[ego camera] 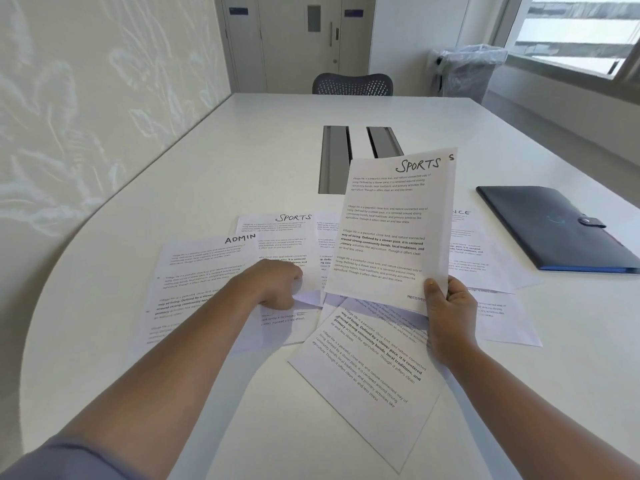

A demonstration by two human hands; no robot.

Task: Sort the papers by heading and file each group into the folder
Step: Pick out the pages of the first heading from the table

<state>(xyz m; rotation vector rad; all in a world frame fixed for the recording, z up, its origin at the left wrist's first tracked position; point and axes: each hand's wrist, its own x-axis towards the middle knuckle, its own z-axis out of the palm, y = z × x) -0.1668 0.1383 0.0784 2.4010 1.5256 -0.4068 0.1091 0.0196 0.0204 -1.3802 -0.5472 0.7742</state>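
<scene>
My right hand (448,306) grips the lower edge of a small stack of sheets headed SPORTS (388,230), held upright above the table. My left hand (277,284) pinches the bottom corner of another SPORTS sheet (287,237) that lies flat. An ADMIN sheet (197,271) lies to its left, partly under my left forearm. Several more printed sheets (367,368) are scattered in front of me, one at the right with a heading that ends in NCE (474,251). The dark folder (554,226) lies closed at the right, fastened with a snap strap.
The white table (242,150) has two grey cable slots (334,157) in its middle. A mesh chair (352,84) stands at the far end, a lined bin (467,71) beyond it to the right. A patterned wall runs along the left.
</scene>
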